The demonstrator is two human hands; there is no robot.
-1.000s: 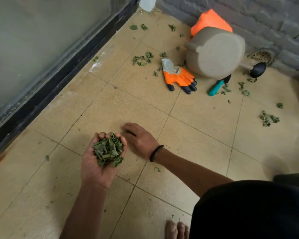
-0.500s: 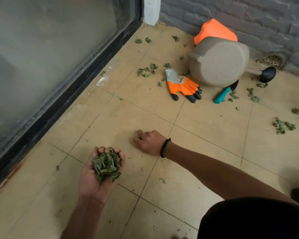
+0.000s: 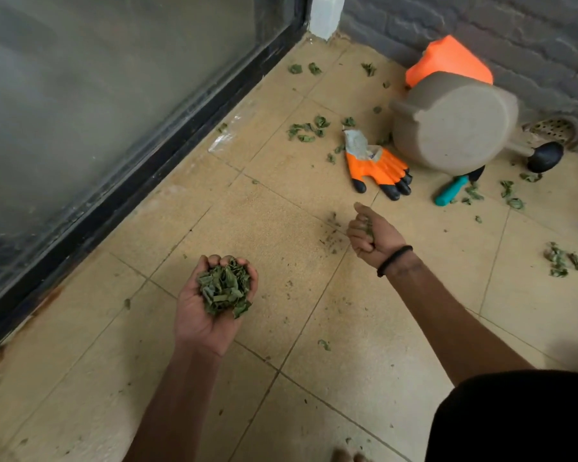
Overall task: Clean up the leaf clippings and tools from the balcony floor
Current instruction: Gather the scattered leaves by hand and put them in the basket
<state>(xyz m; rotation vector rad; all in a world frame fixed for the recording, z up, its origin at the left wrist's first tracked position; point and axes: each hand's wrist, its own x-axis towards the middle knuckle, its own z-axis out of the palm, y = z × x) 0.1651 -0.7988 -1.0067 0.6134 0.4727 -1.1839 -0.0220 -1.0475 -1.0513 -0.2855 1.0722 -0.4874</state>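
head view: my left hand [image 3: 214, 305] is cupped palm up, fingers curled round a heaped pile of leaf clippings [image 3: 223, 288] that sits right at the brim. my right hand [image 3: 369, 233] is lifted off the floor [image 3: 274, 228], its grip pressed together into a fist round a few scraps; a bit of green shows between the fingers, how much i cannot tell. fine crumbs lie on the tile just beside that fist.

the rest of the job is further off: loose clippings near the glass door [image 3: 114, 95], more around the orange glove [image 3: 376, 166], and a patch at the right [image 3: 563, 260]. the teal-handled tool [image 3: 451, 191] lies partly under the tipped beige pot [image 3: 454, 123].

the risk i see is overflow. if i add this fistful on top, or tilt my left palm as i reach across, pieces will slide off the heap and scatter again. loosening the fist too early would drop crumbs short of the pile. i see no bin in view, so carrying it all could spill too.
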